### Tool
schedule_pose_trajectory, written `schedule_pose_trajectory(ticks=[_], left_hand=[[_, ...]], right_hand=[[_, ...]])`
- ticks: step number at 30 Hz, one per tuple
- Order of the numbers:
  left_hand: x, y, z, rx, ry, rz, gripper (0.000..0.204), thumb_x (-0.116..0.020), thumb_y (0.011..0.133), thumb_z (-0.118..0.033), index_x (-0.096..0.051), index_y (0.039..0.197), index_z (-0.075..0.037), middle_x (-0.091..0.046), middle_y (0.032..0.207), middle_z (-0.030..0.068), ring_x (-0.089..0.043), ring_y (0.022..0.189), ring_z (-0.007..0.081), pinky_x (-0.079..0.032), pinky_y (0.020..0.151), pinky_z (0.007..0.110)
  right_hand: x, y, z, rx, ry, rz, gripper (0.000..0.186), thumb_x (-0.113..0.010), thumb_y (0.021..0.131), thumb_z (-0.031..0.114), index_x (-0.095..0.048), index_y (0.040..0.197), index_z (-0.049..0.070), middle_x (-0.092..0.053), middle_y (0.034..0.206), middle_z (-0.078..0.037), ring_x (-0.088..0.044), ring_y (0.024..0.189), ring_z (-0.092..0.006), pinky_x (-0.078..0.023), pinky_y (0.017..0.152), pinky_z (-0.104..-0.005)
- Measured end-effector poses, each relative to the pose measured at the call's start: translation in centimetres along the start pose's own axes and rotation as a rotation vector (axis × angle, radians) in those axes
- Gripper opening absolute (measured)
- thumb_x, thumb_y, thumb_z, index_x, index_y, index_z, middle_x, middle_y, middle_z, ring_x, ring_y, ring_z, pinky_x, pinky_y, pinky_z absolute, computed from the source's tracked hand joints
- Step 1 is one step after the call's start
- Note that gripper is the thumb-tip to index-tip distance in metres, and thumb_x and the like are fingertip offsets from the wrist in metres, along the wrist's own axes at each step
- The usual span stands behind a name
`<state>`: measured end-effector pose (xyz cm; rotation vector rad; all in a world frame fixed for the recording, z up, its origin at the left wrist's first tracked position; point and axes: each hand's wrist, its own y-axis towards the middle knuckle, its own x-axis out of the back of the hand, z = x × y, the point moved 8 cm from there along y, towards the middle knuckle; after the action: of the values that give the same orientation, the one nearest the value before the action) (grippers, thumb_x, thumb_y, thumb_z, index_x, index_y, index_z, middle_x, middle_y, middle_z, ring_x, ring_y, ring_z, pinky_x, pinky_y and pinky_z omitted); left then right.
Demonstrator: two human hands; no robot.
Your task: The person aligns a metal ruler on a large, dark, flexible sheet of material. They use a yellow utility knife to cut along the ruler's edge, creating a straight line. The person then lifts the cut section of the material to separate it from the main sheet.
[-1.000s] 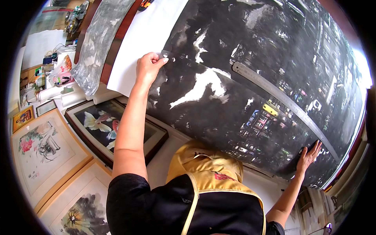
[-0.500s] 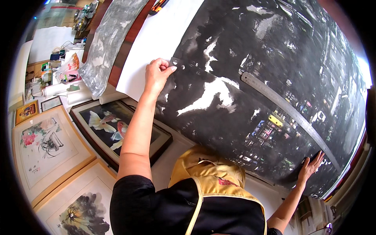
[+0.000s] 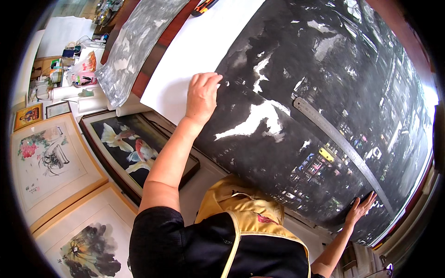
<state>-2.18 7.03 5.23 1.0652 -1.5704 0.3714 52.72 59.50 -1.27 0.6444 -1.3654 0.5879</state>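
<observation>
A long, narrow, silver-coloured steel ruler (image 3: 346, 146) lay aslant on a large black-and-grey painted sheet (image 3: 259, 153) with white patches and small coloured marks, and served as the reference for all positions. The painted sheet extended to both sides of the ruler and beyond its ends. A small yellow block of paint appeared just beside the ruler's lower edge.

Both bare hands were in view. The left hand (image 3: 202, 95) was well to the left of the ruler, at the sheet's left margin, with its fingers bent and drawn together; whether they pinched the margin could not be determined. The right hand (image 3: 361, 208) was near the ruler's right-hand end, laid flat with fingers extended on the painted sheet, fingertips at the ruler's edge; contact with the metal could not be confirmed.

Farther left of the ruler, past the painted sheet, were a plain white paper sheet (image 3: 194, 55), a reddish-brown wooden tabletop (image 3: 161, 50) and a mottled grey paper strip (image 3: 134, 46). An orange-and-black tool (image 3: 204, 7), partly cut off by the view, lay to the ruler's upper left.
</observation>
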Motion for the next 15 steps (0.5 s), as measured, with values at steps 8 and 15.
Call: schedule_pose_trajectory(ticks=[8, 15], left_hand=[[-2.1, -3.0, -1.5, -0.013, 0.006, 0.086, 0.057, -0.071, 0.097, -0.023, -0.053, 0.149, -0.007, -0.05, 0.146, 0.0214, -0.05, 0.134, 0.0418, -0.043, 0.113, 0.05], [-2.3, -3.3, -1.3, -0.015, 0.009, 0.08, 0.059, -0.071, 0.097, -0.024, -0.052, 0.15, -0.008, -0.048, 0.148, 0.0216, -0.047, 0.137, 0.0415, -0.041, 0.115, 0.05]], right_hand=[[0.3, 0.2, 0.1, -0.005, 0.019, 0.019, 0.088, -0.04, 0.102, 0.073, -0.026, 0.167, 0.015, -0.02, 0.174, -0.015, -0.016, 0.16, -0.0392, -0.012, 0.127, -0.0554], [0.3, 0.0, 0.1, -0.025, 0.024, 0.049, 0.088, -0.04, 0.102, 0.072, -0.026, 0.167, 0.015, -0.018, 0.174, -0.015, -0.013, 0.161, -0.0389, -0.01, 0.127, -0.0567]])
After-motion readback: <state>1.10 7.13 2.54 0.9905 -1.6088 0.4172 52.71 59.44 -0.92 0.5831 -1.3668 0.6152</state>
